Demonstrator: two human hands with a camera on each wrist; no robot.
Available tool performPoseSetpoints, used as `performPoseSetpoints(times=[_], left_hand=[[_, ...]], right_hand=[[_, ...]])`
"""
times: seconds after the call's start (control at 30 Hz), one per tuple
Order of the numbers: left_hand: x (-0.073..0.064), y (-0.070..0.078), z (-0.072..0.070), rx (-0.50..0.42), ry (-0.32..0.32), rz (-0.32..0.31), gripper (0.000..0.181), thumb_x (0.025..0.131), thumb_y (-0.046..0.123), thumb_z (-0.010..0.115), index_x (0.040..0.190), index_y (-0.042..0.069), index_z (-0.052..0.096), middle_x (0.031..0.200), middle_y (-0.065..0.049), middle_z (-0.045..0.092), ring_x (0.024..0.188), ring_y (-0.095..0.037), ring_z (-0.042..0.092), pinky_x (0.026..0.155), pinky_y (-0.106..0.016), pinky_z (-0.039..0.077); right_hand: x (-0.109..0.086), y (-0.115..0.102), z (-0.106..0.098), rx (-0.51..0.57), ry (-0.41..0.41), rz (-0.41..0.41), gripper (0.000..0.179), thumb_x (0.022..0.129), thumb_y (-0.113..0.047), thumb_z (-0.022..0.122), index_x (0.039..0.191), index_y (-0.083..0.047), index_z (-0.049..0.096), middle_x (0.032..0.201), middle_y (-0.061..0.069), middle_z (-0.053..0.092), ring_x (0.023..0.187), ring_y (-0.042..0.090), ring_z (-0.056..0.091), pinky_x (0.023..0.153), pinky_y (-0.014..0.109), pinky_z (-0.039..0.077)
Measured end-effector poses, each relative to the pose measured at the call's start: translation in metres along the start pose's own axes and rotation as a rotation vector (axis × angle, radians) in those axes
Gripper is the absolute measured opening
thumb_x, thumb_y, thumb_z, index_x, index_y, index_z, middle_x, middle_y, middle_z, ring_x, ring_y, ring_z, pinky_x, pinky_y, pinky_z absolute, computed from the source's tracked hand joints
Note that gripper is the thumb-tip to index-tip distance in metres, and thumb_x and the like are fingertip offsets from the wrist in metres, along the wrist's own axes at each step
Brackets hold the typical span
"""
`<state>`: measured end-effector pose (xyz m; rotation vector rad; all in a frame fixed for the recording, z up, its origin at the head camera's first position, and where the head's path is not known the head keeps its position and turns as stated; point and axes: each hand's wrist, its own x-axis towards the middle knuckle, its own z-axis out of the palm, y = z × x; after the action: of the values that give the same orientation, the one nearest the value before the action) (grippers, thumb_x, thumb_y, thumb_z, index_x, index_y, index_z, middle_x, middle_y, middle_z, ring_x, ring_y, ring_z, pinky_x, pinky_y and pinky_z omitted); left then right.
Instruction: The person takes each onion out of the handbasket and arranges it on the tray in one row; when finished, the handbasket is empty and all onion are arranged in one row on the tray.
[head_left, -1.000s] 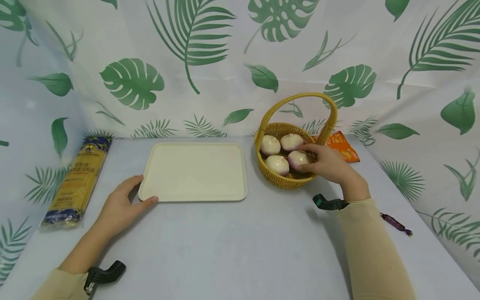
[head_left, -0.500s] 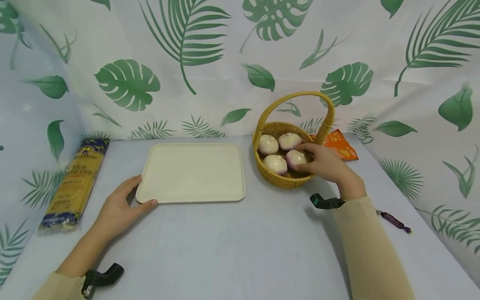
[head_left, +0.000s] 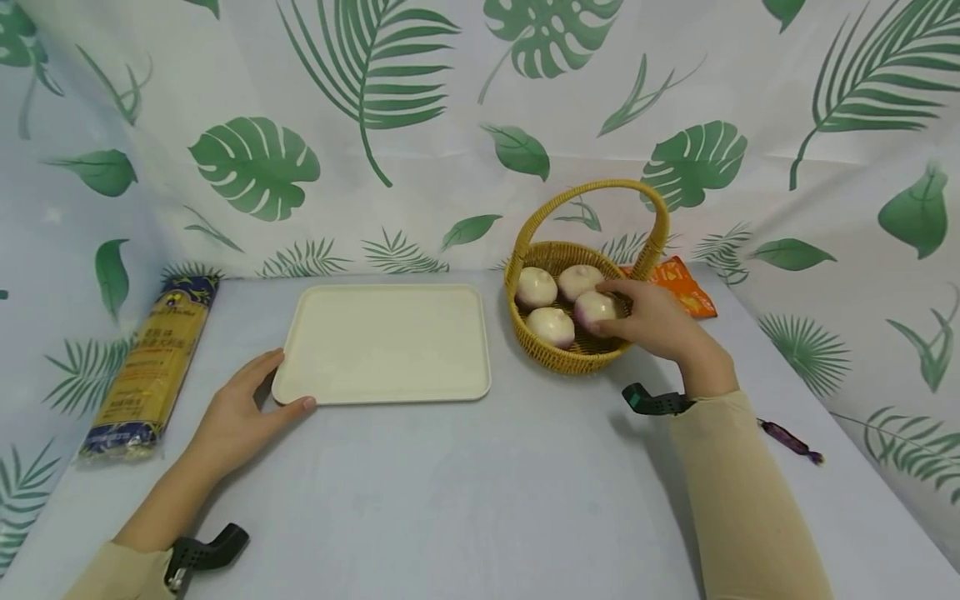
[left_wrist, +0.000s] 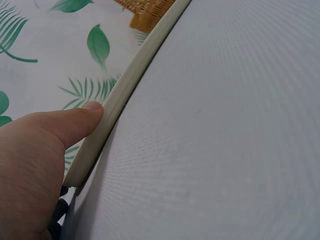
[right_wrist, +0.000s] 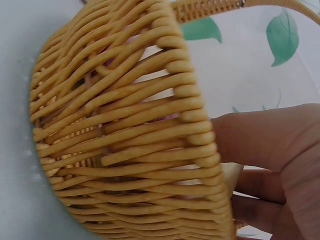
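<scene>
In the head view my right hand [head_left: 660, 325] reaches over the rim of a yellow wicker basket [head_left: 570, 362]. Thumb and fingers grip a white onion [head_left: 596, 310] with a purplish tinge, at the basket's right side. Several similar onions [head_left: 551, 327] lie around it in the basket. In the right wrist view the woven wall [right_wrist: 130, 125] hides most of the gripped onion. My left hand [head_left: 236, 417] rests at the near left corner of a cream rectangular tray [head_left: 390, 342], fingers extended. In the left wrist view its thumb [left_wrist: 75, 125] touches the tray's rim [left_wrist: 120, 95].
A yellow-and-blue pasta packet [head_left: 153, 367] lies at the far left. Behind the basket is an orange packet [head_left: 684, 287]. A small purple wrapped stick [head_left: 791, 442] lies right of the right forearm. A leaf-patterned cloth [head_left: 420, 183] hangs along the back and sides.
My right hand has raised the gripped onion slightly from its place among the others. The left hand stays at the tray's corner. The head view has shifted a little.
</scene>
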<state>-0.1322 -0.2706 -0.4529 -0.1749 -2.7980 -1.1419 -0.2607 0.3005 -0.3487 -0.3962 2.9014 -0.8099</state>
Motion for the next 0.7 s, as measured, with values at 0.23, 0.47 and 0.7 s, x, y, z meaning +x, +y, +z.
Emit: performPoseSetpoints(times=[0.23,0.47,0.7], left_hand=[[0.0,0.001,0.0,0.031,-0.005,-0.014,0.104,0.095,0.046,0.087,0.165,-0.01,0.035,0.168,-0.036,0.036,0.154,-0.059,0.033,0.12,-0.073,0.039],[-0.001,0.003,-0.003,0.063,-0.009,-0.038,0.105,0.096,0.05,0.085,0.165,-0.01,0.034,0.168,-0.035,0.035,0.154,-0.059,0.033,0.12,-0.074,0.038],[0.0,0.002,0.002,0.04,-0.003,-0.007,0.103,0.096,0.045,0.086,0.165,-0.01,0.034,0.168,-0.035,0.036,0.153,-0.058,0.036,0.118,-0.07,0.043]], right_hand=[[-0.005,-0.007,-0.006,0.015,0.018,0.002,0.071,0.099,-0.037,0.084,0.156,-0.004,0.057,0.15,0.025,0.06,0.131,0.042,0.058,0.112,0.066,0.049],[-0.01,-0.017,-0.013,0.012,0.04,-0.023,0.066,0.099,-0.038,0.084,0.152,-0.006,0.061,0.15,0.022,0.061,0.133,0.041,0.057,0.112,0.066,0.05],[-0.019,-0.026,-0.023,-0.029,0.088,-0.053,0.063,0.098,-0.037,0.084,0.15,-0.008,0.063,0.141,0.019,0.067,0.117,0.035,0.061,0.098,0.054,0.053]])
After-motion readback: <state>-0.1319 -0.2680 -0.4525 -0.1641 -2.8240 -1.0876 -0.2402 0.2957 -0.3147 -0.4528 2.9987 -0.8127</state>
